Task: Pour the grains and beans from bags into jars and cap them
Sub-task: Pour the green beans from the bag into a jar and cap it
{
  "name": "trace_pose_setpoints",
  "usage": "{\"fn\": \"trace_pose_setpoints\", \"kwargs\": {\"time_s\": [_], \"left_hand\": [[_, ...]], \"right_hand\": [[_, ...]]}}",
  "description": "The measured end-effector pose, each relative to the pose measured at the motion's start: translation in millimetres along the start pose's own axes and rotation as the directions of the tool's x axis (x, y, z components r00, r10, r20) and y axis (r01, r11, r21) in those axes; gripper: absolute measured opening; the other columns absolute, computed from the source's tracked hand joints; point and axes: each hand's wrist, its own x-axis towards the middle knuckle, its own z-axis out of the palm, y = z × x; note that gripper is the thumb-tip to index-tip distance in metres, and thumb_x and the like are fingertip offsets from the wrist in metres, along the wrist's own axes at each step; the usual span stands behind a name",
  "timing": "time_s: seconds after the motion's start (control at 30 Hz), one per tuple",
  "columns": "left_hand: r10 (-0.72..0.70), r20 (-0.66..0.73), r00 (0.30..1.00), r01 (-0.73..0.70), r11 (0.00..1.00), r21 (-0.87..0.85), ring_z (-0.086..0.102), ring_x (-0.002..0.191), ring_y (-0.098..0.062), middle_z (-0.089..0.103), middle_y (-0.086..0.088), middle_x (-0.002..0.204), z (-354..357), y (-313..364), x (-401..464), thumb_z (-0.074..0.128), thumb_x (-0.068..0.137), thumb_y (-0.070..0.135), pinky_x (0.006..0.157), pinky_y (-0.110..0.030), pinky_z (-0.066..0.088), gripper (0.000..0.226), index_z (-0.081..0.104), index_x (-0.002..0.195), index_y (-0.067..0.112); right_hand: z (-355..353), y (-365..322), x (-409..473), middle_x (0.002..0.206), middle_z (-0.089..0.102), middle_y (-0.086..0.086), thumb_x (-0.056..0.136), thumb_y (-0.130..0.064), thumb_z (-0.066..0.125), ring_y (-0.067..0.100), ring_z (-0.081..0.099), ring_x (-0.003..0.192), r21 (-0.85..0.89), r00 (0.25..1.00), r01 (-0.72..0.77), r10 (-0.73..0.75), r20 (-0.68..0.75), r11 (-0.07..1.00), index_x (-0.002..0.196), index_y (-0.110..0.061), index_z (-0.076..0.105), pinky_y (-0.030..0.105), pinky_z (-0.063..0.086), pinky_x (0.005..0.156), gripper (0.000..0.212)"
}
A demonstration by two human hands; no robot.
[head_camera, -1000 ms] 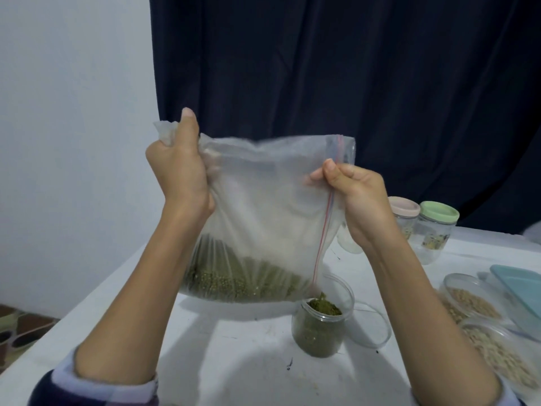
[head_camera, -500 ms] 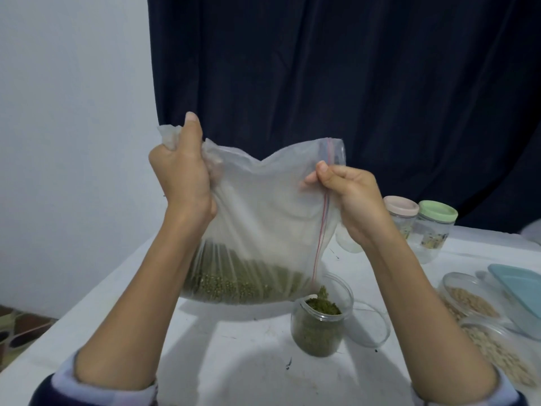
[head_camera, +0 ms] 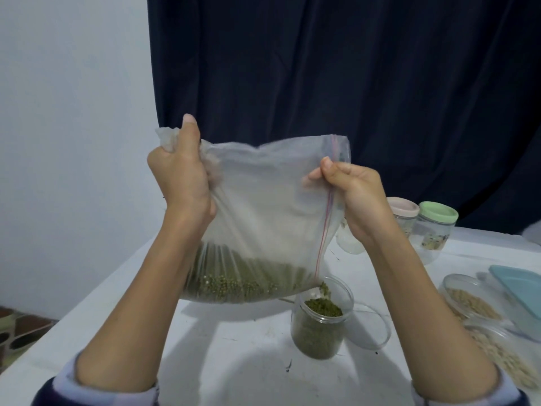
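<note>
Open jar (head_camera: pixel 320 323): lower centre-right of frame, on the table (head_camera: pixel 234 361), heaped with green beans, no cap on.
Bag mouth: lower right corner of the bag (head_camera: pixel 263 224), just above jar rim; beans trickling in.
Left hand (head_camera: pixel 180 174): fist bunched round bag's upper left corner.
Right hand (head_camera: pixel 354 194): pinches zip edge, the nearer hand to the jar.
Judgement: jar nearly full; tip bag back soon.
</note>
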Motion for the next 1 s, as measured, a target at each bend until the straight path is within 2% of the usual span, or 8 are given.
{"fn": "trace_pose_setpoints", "kwargs": {"time_s": [0.13,0.23,0.4,0.7,0.83,1.0], "left_hand": [[-0.001,-0.004,1.0,0.001,1.0,-0.004,0.023,0.048,-0.006,0.023,0.014,0.046,0.2,1.8,-0.1,0.057,0.092,0.02,0.047,-0.023,0.025,0.051,0.021,0.057,0.023],[0.008,-0.005,1.0,-0.008,1.0,0.007,0.026,0.047,-0.005,0.026,0.015,0.045,-0.2,4.5,0.6,0.057,0.092,0.02,0.048,-0.021,0.029,0.049,0.023,0.057,0.022],[0.027,-0.006,1.0,-0.027,0.999,-0.019,0.025,0.045,-0.004,0.025,0.016,0.043,-2.4,11.5,2.5,0.057,0.092,0.019,0.047,-0.02,0.027,0.05,0.022,0.056,0.022],[0.026,-0.003,1.0,-0.026,0.999,-0.028,0.022,0.044,-0.005,0.022,0.016,0.043,-5.9,17.6,0.3,0.058,0.092,0.019,0.045,-0.02,0.024,0.053,0.021,0.055,0.022],[0.03,0.0,1.0,-0.03,0.999,-0.026,0.024,0.045,-0.005,0.024,0.016,0.043,-3.5,17.7,-2.4,0.058,0.092,0.02,0.046,-0.02,0.027,0.052,0.022,0.054,0.022],[0.063,0.023,0.998,-0.062,0.998,-0.014,0.022,0.043,-0.004,0.023,0.017,0.042,-0.3,17.0,-5.3,0.057,0.093,0.018,0.044,-0.019,0.024,0.053,0.02,0.055,0.021]], "right_hand": [[1.6,0.0,-3.7,0.071,0.073,0.002,0.093,-0.015,0.058,0.012,0.069,0.075,-0.007,0.999,0.014,-0.014,-0.037,1.0,0.074,-0.004,0.07,0.02,0.052,0.081,0.025],[3.9,-0.6,-6.5,0.072,0.073,0.003,0.093,-0.016,0.058,0.012,0.069,0.075,-0.009,1.0,0.003,-0.003,-0.008,1.0,0.074,-0.005,0.07,0.021,0.052,0.08,0.025],[6.6,-2.0,-11.4,0.071,0.073,0.002,0.093,-0.016,0.058,0.011,0.069,0.076,-0.006,1.0,0.021,-0.021,-0.005,1.0,0.074,-0.007,0.071,0.027,0.051,0.091,0.025],[6.6,-6.9,-16.6,0.074,0.074,0.002,0.094,-0.015,0.056,0.011,0.07,0.077,0.019,0.999,0.047,-0.046,-0.02,0.999,0.075,-0.006,0.071,0.026,0.051,0.091,0.025],[4.2,-7.6,-17.3,0.075,0.074,0.003,0.094,-0.017,0.056,0.013,0.07,0.079,-0.008,1.0,0.031,-0.031,0.005,0.999,0.075,-0.008,0.072,0.034,0.05,0.096,0.026],[-1.6,-5.3,-16.5,0.077,0.074,0.003,0.093,-0.018,0.057,0.016,0.068,0.082,-0.014,1.0,0.024,-0.024,-0.014,1.0,0.075,-0.009,0.073,0.038,0.049,0.097,0.025]]}}
